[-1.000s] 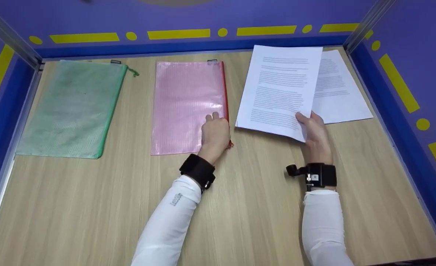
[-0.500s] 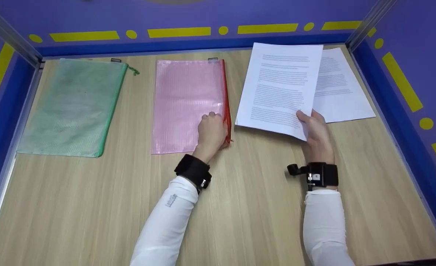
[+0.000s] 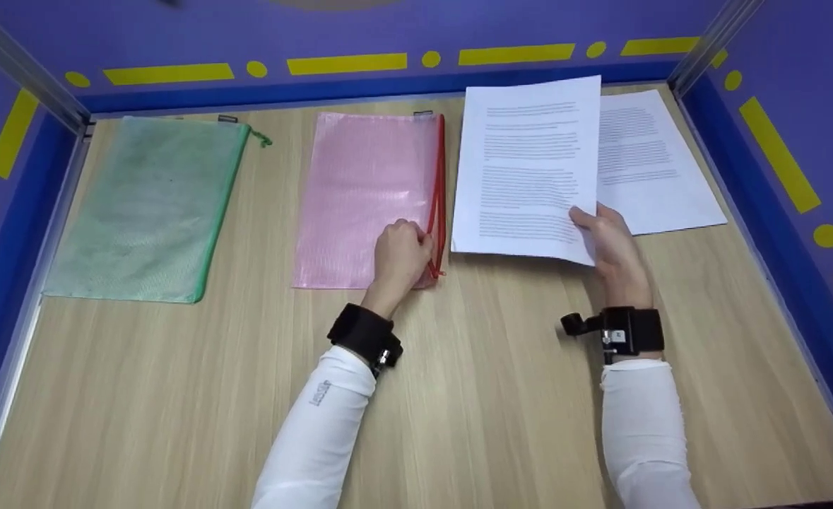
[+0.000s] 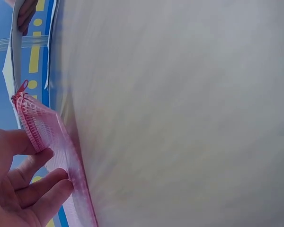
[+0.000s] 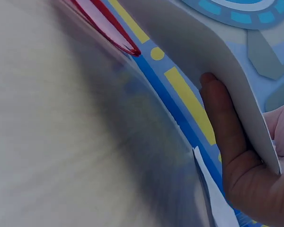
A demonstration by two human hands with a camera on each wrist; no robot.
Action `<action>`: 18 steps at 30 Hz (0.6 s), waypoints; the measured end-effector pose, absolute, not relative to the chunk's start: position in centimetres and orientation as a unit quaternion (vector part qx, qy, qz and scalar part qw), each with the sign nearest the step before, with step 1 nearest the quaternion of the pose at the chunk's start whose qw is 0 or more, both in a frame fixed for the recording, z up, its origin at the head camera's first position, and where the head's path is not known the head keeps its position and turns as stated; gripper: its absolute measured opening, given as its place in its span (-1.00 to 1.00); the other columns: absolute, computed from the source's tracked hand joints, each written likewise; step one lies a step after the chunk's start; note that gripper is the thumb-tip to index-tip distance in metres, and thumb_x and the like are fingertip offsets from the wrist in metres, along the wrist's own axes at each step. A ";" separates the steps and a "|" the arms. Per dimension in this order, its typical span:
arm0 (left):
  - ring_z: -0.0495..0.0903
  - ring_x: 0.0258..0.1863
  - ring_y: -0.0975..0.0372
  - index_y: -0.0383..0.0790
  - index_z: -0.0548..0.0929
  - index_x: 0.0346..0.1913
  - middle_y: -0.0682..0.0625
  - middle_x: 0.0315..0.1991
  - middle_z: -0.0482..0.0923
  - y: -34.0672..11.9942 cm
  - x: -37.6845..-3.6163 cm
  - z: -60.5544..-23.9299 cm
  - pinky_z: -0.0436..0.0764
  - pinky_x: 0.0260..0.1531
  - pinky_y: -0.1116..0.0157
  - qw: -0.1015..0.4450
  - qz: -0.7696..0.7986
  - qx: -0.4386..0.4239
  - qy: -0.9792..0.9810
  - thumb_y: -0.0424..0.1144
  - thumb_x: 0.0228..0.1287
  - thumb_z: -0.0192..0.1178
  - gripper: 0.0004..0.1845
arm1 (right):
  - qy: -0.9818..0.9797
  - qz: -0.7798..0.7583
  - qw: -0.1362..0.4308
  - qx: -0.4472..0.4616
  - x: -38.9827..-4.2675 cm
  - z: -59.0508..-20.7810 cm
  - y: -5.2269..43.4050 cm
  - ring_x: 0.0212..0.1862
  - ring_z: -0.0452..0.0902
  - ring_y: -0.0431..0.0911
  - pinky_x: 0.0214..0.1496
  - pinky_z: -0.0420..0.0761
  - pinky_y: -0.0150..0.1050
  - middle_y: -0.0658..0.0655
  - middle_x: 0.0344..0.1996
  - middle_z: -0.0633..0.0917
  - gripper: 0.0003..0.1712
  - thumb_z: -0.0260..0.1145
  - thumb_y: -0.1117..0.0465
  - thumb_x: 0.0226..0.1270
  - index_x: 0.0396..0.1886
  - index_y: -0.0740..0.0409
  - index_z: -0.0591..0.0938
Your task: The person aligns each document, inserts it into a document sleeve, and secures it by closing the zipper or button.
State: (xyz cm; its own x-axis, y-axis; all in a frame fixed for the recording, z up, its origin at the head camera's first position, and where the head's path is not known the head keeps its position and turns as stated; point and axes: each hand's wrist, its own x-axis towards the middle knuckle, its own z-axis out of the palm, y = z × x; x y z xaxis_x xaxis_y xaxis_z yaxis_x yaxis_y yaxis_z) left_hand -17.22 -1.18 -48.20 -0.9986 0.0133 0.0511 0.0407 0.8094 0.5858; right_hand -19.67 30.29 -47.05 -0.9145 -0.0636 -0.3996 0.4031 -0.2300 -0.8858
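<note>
Two hands work on the table (image 3: pixel 501 367). Left hand (image 3: pixel 402 251) pinches the red zipper edge of the pink pouch (image 3: pixel 370 191), lifting it. Right hand (image 3: pixel 610 240) grips a printed sheet (image 3: pixel 529 170), raised just beside the pouch.

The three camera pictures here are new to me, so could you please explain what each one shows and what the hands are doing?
There is no machine: a person works with two bare hands, wearing one camera on the head and one on each wrist.

The wide picture is the head view, looking down on a wooden table inside purple walls. On it lie a green mesh pouch, a pink mesh pouch with a red zipper, and a loose printed sheet.

The left hand pinches the pink pouch at its zipper edge and lifts it; the left wrist view shows this from close by. The right hand holds a stack of printed pages by its near corner, raised off the table, as the right wrist view shows from below.
</note>
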 end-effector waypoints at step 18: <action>0.72 -0.24 0.01 -0.31 0.73 -0.33 -0.14 -0.28 0.73 -1.9 -17.3 -48.0 0.67 -0.14 0.10 -0.002 -0.393 0.021 -0.919 -0.27 0.24 0.21 -0.83 | 0.643 -0.733 0.187 0.116 -19.4 -44.2 31.2 -0.13 0.75 -0.16 -0.21 0.71 -0.33 0.00 -0.16 0.78 -0.47 0.01 0.21 0.56 0.43 0.29 0.27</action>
